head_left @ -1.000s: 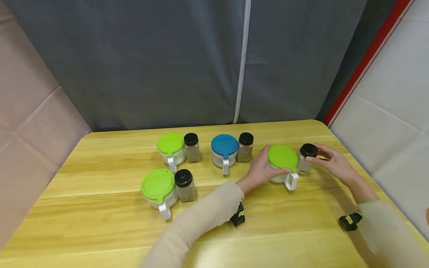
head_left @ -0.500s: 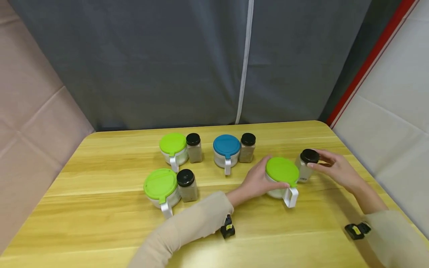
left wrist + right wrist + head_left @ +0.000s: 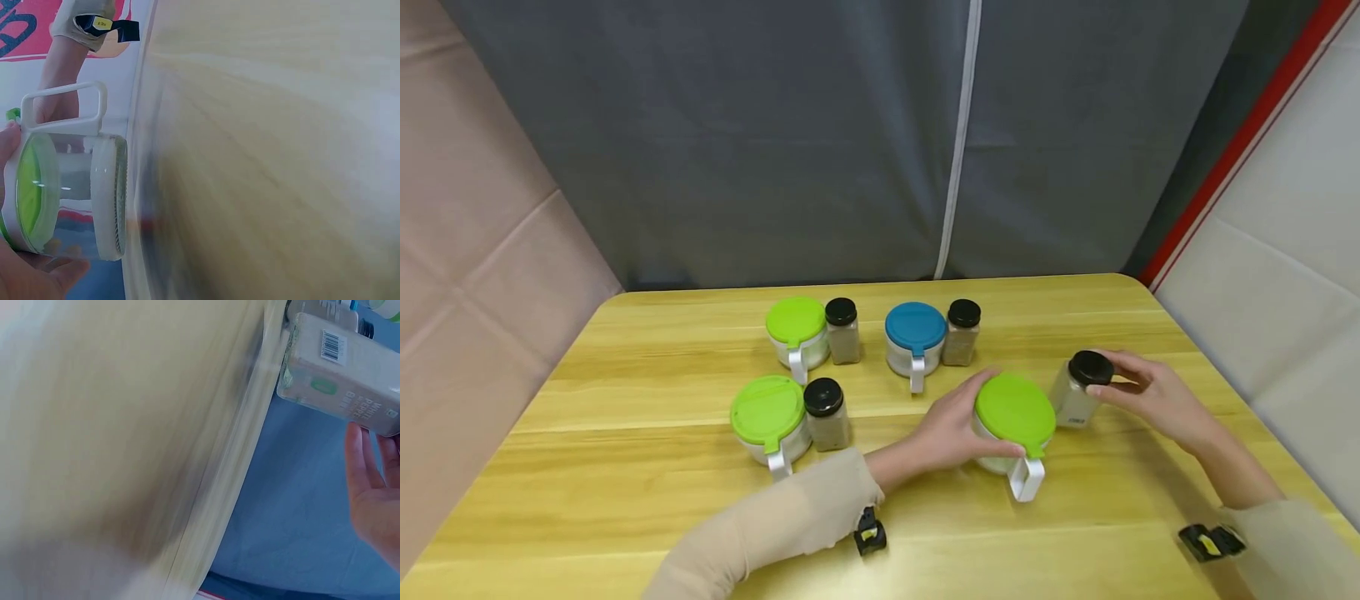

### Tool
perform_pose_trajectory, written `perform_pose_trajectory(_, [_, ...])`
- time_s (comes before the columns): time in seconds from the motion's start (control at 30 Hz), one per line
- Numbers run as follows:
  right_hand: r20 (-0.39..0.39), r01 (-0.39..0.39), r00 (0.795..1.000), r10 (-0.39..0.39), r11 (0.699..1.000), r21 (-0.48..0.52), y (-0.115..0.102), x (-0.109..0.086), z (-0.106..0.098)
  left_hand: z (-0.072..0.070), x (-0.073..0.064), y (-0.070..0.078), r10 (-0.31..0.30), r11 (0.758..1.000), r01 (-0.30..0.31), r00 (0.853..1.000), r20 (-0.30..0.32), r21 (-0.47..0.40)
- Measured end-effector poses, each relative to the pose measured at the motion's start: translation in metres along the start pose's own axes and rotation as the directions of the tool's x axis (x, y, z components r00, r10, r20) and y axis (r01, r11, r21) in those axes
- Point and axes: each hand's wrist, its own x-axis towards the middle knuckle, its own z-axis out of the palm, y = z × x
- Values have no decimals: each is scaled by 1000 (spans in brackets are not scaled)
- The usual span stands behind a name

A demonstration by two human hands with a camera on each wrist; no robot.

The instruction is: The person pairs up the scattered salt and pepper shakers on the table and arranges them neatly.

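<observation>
My left hand (image 3: 951, 429) grips a clear seasoning jar (image 3: 1015, 410) with a green lid and a white handle, thumb and fingers on opposite sides near the lid. In the left wrist view the jar's white base (image 3: 111, 197) is close over the tabletop. To its right, my right hand (image 3: 1161, 400) holds a square pepper bottle (image 3: 1072, 402) by its black cap, slightly tilted. The right wrist view shows its label (image 3: 365, 403), reading white pepper, and a barcode. Jar and bottle are side by side, close together, over the right half of the table.
At the back left are a green-lidded jar (image 3: 796, 323) and a black-capped bottle (image 3: 842, 333); in front of them stands a similar pair, jar (image 3: 767, 412) and bottle (image 3: 826, 417). A blue-lidded jar (image 3: 915, 329) and another bottle (image 3: 962, 333) stand back centre. A grey curtain (image 3: 775, 150) hangs behind.
Both hands have drawn the green-lidded jar and the pepper bottle toward the table's front, the jar also shifting left. The other jars and bottles stay where they were; the head view has shifted slightly.
</observation>
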Motion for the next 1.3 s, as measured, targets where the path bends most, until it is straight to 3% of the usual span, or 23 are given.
perform_pose_trajectory(0.3, [7,93,995,-95,989,112,-7,-5,12,-16,-22,-3,21,1000,-20,999,28,-19])
perform_pose_trajectory(0.77, [31,154,986,-165,961,228,-18,-7,30,-37,-46,-10,28,999,-27,998,56,-20])
perform_pose_trajectory(1.3, [50,150,985,-167,958,243,-32,-1,58,-55,-66,-23,-50,996,51,999,23,-77])
